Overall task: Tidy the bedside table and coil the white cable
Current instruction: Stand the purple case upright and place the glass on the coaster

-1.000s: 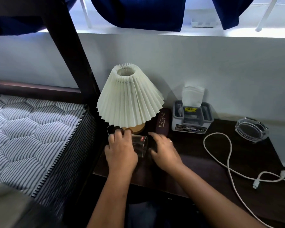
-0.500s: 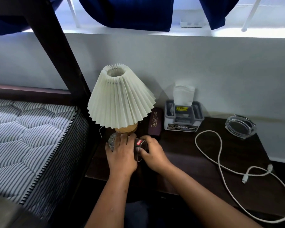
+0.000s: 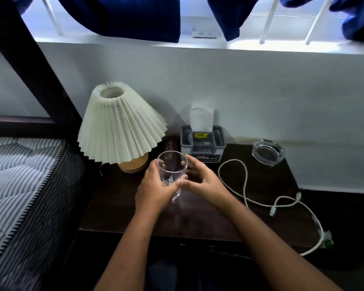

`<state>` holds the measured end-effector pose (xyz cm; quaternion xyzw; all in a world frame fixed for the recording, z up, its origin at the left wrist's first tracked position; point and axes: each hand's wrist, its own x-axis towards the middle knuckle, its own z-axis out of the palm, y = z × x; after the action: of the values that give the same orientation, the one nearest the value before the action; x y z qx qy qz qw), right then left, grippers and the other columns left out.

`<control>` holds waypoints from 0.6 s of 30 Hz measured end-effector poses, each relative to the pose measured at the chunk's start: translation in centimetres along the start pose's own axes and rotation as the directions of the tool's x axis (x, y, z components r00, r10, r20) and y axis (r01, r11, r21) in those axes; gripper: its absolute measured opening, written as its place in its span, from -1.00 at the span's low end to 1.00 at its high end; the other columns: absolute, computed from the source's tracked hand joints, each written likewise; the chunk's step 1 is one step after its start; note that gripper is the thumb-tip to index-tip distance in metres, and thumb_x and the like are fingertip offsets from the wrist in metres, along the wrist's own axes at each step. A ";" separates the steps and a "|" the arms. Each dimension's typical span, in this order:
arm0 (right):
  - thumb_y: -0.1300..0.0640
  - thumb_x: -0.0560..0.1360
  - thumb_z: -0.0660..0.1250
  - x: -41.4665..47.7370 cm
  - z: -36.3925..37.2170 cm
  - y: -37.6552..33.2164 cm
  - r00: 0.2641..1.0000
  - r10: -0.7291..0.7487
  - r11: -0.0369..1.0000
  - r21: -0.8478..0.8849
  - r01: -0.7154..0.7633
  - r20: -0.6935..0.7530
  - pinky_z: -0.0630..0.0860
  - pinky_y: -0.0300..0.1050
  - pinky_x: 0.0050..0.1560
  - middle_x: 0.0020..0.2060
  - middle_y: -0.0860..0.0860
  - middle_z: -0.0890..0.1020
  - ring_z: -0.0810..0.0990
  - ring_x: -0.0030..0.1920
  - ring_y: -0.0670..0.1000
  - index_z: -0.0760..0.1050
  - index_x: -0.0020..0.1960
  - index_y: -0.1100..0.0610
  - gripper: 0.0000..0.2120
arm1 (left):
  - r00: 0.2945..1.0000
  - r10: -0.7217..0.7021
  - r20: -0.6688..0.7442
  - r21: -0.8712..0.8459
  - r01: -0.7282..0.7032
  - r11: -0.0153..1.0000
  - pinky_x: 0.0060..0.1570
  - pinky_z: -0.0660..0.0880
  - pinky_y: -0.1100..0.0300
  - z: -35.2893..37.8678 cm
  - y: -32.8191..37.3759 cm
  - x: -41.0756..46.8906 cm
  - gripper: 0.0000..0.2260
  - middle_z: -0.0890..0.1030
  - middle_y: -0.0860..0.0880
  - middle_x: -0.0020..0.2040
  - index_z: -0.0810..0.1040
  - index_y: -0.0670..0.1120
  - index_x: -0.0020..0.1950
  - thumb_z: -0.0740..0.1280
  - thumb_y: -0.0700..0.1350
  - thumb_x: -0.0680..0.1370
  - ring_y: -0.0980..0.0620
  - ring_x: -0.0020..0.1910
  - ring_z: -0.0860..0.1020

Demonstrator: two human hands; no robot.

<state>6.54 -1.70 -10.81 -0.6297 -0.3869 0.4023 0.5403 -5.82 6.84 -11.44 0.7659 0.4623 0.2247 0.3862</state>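
A clear drinking glass is held upright above the dark bedside table, mouth up. My left hand wraps its left side and lower part. My right hand cups it from the right, fingertips on the rim and base. The white cable lies loose on the table's right half in a big loop, its plug end near the right edge, the rest trailing off the front right corner.
A pleated cream lamp stands at the table's back left. Behind the glass lie a dark case and a tissue box. A glass ashtray sits back right. A striped mattress borders the left.
The glass lay on its side by the lamp base with both hands around it; now it is lifted and turned upright, held nearer the middle of the table.
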 end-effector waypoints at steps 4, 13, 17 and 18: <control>0.09 0.24 0.57 -1.6 -2.0 -0.3 0.999 -0.015 0.972 -0.232 0.025 0.044 0.44 -0.29 0.23 0.21 -0.24 0.51 0.47 0.23 -0.28 0.30 0.22 -0.37 -0.28 | 0.997 0.073 0.010 -0.135 -0.071 0.988 0.02 0.50 0.04 0.8 1.9 -0.6 -0.41 0.60 0.07 0.05 0.41 0.09 0.13 0.37 0.35 0.22 0.03 0.04 0.57; 0.18 0.22 0.57 -2.1 -8.3 -0.6 0.978 -0.091 0.951 -0.309 0.029 -0.186 0.44 -0.51 -0.16 -0.12 -0.20 0.64 0.60 -0.11 -0.34 0.47 0.08 -0.07 -0.49 | 0.969 0.219 0.116 -0.175 -0.197 0.965 0.01 0.50 0.20 5.9 6.5 0.0 -0.27 0.62 0.13 0.06 0.44 0.11 0.22 0.32 0.46 0.17 0.15 0.07 0.56; 0.15 0.20 0.57 -0.9 -12.8 -0.8 0.894 -0.191 0.926 -0.376 0.027 -0.406 0.42 -0.53 -0.20 -0.21 -0.28 0.61 0.54 -0.19 -0.43 0.47 -0.02 -0.15 -0.54 | 0.937 0.332 0.106 -0.151 -0.315 0.937 0.01 0.50 0.31 8.9 10.0 2.8 -0.46 0.62 0.16 0.05 0.47 0.10 0.23 0.38 0.29 0.33 0.19 0.01 0.58; 0.11 0.19 0.58 -0.5 -14.1 -0.7 0.852 -0.198 0.928 -0.373 0.004 -0.484 0.44 -0.51 -0.18 -0.19 -0.25 0.61 0.55 -0.19 -0.41 0.47 0.02 -0.09 -0.53 | 0.924 0.366 0.116 -0.144 -0.349 0.926 0.01 0.50 0.33 9.8 10.8 3.5 -0.57 0.62 0.17 0.03 0.49 0.09 0.19 0.40 0.19 0.38 0.21 -0.03 0.58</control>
<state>19.30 -7.31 -8.76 -0.7802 -0.3286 0.1127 0.5202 8.49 3.17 -8.71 0.8266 0.2721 0.2645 0.4157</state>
